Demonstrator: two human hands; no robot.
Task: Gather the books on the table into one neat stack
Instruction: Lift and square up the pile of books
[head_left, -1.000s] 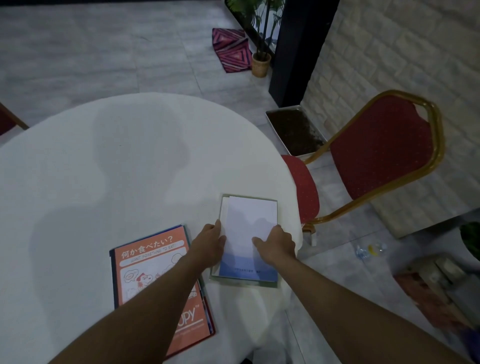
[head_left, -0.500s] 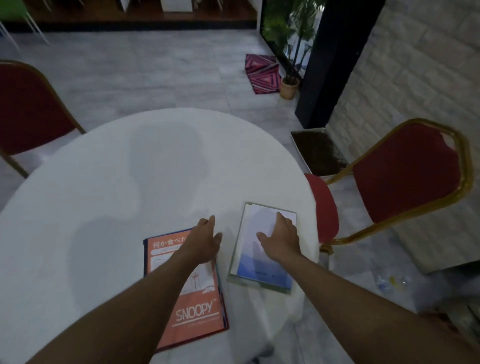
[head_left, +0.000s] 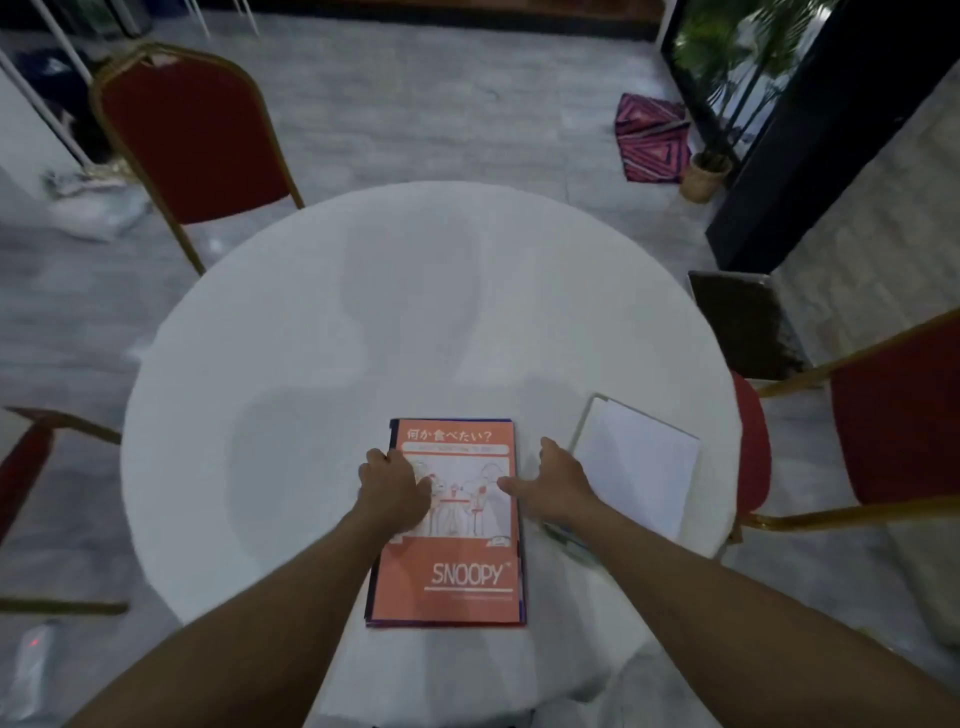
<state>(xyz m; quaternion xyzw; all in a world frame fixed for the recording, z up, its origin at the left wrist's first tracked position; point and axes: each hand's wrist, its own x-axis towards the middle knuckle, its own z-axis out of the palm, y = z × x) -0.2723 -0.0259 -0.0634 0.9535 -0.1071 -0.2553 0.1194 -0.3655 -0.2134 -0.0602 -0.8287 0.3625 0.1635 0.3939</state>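
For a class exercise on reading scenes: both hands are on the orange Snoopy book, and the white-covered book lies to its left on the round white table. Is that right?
One detail is wrong. In the head view the white-covered book lies to the right of the orange Snoopy book, not left. The left hand and right hand do rest at the orange book's edges on the round white table.

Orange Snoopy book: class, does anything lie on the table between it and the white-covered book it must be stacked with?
Only the right hand sits in the gap, at the orange Snoopy book's right edge; the left hand rests on its cover. Otherwise the round white table is bare between it and the white-covered book.
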